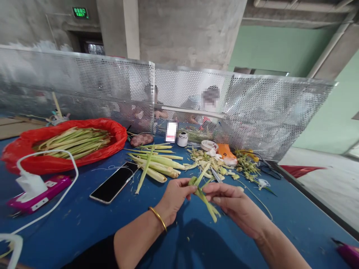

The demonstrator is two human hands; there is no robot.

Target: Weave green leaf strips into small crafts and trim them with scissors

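Between my two hands, just above the blue table, is a bundle of folded green leaf strips [208, 204]. My left hand [178, 194], with a gold bangle on its wrist, pinches the folded part between thumb and fingers. From the other side my right hand [228, 200] grips the strips with thumb and forefinger. Some strip ends point up and others hang down between the hands. Just beyond lie several pale green stalks [159, 164]. Scissors [215, 175], partly hidden, rest among the leaf scraps [200, 158].
A red plastic bag [117, 132] of long stalks lies left, near a purple power strip [42, 194] with a white cable. A black phone [114, 183] lies nearer. Tape [209, 145] and an orange packet [226, 152] stand by a perforated metal screen [179, 87]; people sit behind it.
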